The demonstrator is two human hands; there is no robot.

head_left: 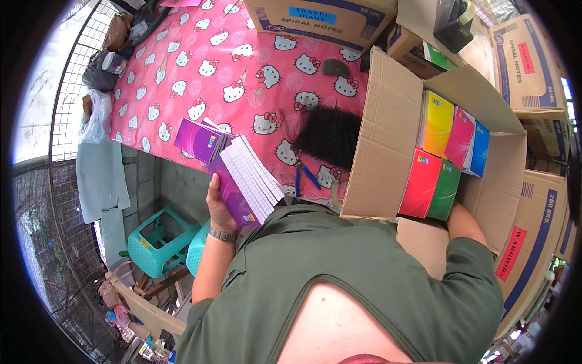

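My left hand (219, 206) is closed around a stack of small purple notebooks (227, 185), whose white gridded page edges fan out to the right. Touching or just beyond that stack, more purple notebooks (200, 141) lie at the table's front edge. On my right, an open cardboard box (388, 130) holds yellow (438, 124), pink (459, 133), blue (479, 148), red (419, 184) and green notebooks (445, 193). My right forearm (465, 227) reaches into this box behind the green ones, so the fingers are hidden.
A pink cat-patterned cloth covers the table (200, 73). On it lie a heap of black spiral coils (330, 136) and blue-handled pliers (308, 176). Closed cartons (321, 27) stand at the back and right, with a tape dispenser (454, 27). Teal stools (160, 239) stand lower left.
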